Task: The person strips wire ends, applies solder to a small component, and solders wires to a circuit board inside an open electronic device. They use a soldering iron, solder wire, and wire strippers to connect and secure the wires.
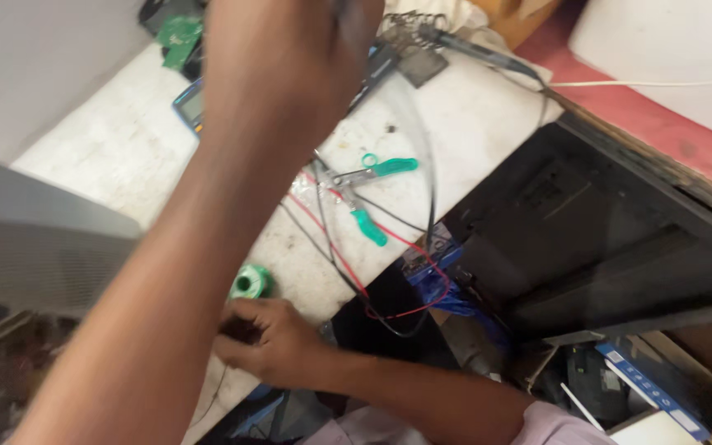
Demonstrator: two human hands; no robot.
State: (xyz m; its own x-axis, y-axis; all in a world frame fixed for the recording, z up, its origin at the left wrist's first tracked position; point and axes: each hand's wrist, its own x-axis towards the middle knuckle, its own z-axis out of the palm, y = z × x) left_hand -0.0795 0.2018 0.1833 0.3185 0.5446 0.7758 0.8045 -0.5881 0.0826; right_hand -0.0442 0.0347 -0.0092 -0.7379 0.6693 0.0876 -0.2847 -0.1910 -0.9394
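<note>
Crowded middle, open white bench to the left

The left hand (282,74), raised close to the camera, and its forearm block much of the bench (117,156). The right hand (269,342) rests at the near edge beside a green solder spool (250,283). Between them lie green-handled cutters (364,194) and a tangle of red and black wires (348,264), leaving little room. The black casing (603,239) walls off the right. The soldering iron stand (418,29) closes the far edge. Bare bench lies left of the forearm.
</note>
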